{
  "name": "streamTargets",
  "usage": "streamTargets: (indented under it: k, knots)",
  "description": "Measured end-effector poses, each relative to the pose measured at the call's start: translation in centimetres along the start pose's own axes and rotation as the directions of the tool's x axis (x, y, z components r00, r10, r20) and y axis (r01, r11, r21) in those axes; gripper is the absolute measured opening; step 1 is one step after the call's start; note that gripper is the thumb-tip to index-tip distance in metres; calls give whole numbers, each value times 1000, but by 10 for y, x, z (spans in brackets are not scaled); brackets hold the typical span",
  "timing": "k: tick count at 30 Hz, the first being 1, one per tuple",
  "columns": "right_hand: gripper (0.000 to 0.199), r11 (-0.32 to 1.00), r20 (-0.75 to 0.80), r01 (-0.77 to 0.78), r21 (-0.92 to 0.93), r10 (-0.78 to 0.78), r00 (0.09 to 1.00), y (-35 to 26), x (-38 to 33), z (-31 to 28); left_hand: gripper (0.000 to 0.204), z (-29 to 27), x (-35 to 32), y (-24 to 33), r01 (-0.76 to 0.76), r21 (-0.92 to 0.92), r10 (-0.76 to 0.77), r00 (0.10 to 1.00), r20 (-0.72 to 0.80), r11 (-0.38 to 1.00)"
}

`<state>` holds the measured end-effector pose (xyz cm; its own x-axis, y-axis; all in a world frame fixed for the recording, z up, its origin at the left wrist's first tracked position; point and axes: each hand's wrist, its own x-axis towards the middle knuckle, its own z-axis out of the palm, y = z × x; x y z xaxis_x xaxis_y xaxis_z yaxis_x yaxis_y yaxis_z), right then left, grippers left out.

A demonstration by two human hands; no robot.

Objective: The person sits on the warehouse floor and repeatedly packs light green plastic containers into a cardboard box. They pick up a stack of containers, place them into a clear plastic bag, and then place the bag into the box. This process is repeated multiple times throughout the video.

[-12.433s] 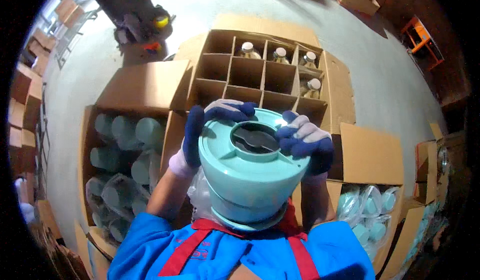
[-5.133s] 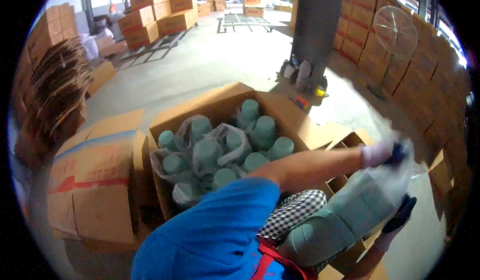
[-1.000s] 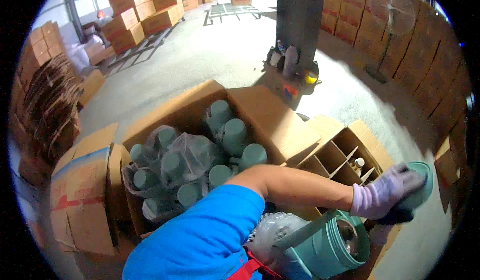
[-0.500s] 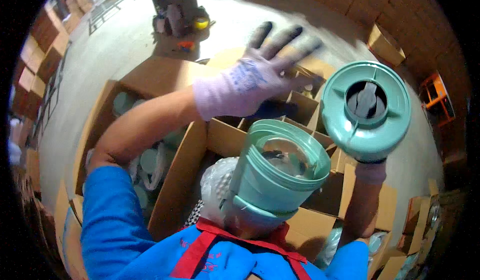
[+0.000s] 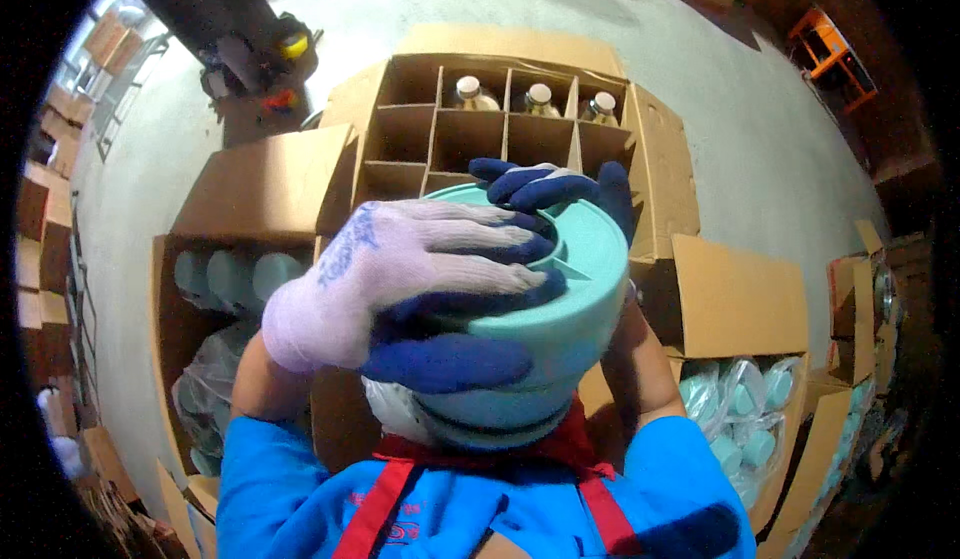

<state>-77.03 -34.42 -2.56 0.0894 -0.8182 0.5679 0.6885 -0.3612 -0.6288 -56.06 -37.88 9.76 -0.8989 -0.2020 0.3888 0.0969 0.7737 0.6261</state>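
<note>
A teal round lid [image 5: 590, 249], with a recess at its middle, sits on top of a teal container [image 5: 500, 409] close to my chest. My left hand [image 5: 430, 259], in a pale lilac glove with dark blue palm, spreads over the lid's top, thumb wrapped around the side. From the far right, my right hand [image 5: 545, 187], gloved alike, curls its fingers over the lid's rim, some reaching toward the recess. Most of the recess and the near-left rim are hidden under my left hand. Clear plastic wrap [image 5: 395, 409] shows beside the container.
Ahead stands a divided cardboard box [image 5: 650, 184], its far compartments holding white-capped bottles [image 5: 540, 99]. Boxes of teal cups flank me, at left [image 5: 160, 349] and right [image 5: 790, 449]. A dark pillar [image 5: 205, 9] and an orange frame [image 5: 830, 54] stand farther off.
The lid has come from my raised right hand onto the container's open top. My left hand has come down from its open, raised position onto the lid. My view has shifted.
</note>
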Motion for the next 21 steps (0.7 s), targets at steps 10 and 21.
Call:
streamTargets:
  k: [10,21]
  knots:
    - [50,853,-40,-37,-521,19,999,-38,-12,38,46,-17,-21,25,-15,235,28,998,-53,972]
    - [80,313,181,192,-930,-63,981,-74,-36,87,60,8,-33,53,51,443,3,993,-120,895]
